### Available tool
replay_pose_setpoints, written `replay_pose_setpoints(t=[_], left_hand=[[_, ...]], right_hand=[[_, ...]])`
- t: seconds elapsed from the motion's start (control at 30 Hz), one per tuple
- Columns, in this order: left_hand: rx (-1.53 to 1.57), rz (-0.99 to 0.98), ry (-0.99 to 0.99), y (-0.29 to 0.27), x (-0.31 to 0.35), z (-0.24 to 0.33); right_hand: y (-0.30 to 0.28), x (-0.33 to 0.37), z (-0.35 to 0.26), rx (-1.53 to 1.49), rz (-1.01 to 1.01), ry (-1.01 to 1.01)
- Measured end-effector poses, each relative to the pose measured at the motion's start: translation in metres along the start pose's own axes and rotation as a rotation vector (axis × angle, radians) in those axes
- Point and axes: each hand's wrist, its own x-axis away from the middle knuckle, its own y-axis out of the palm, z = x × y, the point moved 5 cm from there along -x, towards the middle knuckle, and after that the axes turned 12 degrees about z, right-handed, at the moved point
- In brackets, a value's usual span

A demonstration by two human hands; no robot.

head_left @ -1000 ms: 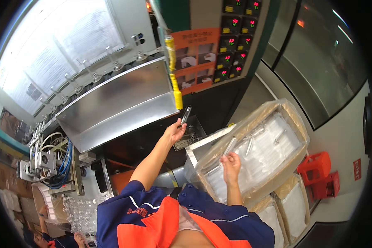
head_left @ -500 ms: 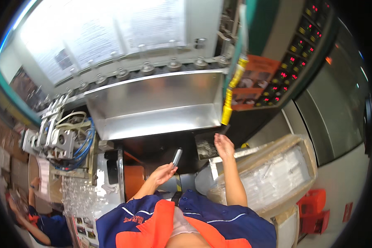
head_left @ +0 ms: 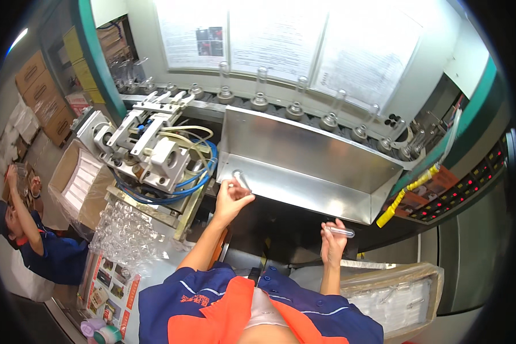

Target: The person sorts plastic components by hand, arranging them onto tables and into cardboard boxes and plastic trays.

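Observation:
My left hand (head_left: 230, 202) pinches a clear, shiny tube (head_left: 241, 180) between thumb and fingers, just over the near left edge of a metal trough (head_left: 304, 192). My right hand (head_left: 332, 245) grips a second clear tube with a rounded end (head_left: 342, 232), which points rightward, held below the trough's front edge. Behind the trough, several upright clear tubes stand on round metal holders (head_left: 294, 110) along a conveyor track.
A white clamp mechanism with blue hoses (head_left: 155, 155) stands left of the trough. Clear pieces (head_left: 129, 232) are heaped on the left table. A plastic-lined box (head_left: 436, 286) lies at right. A yellow-wrapped cable (head_left: 401, 200) hangs beside the trough. A co-worker (head_left: 46, 252) works far left.
The view has swung to the left. My left hand has moved forward to the trough with its tube. My right hand, seemingly empty before, now holds a tube.

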Motion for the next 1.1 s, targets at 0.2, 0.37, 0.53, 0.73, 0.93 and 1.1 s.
replay_pose_setpoints(t=[0.2, 0.37, 0.53, 0.73, 0.93, 1.1], left_hand=[[-0.497, 0.172, 0.385, 0.015, -0.055, 0.011], [-0.636, 0.149, 0.424, 0.008, -0.062, -0.011], [-0.648, 0.185, 0.449, 0.007, -0.066, -0.011], [-0.686, 0.208, 0.39, 0.011, -0.067, -0.006], [-0.666, 0.254, 0.458, 0.003, -0.065, -0.011], [-0.642, 0.219, 0.358, 0.007, -0.06, -0.011]], right_hand=[[0.103, -0.068, 0.002, 0.779, -0.015, -0.556], [0.119, -0.072, 0.018, 1.161, -0.05, -0.798], [0.12, -0.083, 0.024, 1.138, -0.026, -0.756], [0.124, -0.082, 0.021, 1.11, 0.025, -0.691], [0.128, -0.077, 0.02, 1.093, 0.027, -0.723], [0.217, -0.058, 0.01, 0.706, -0.202, -0.862]])
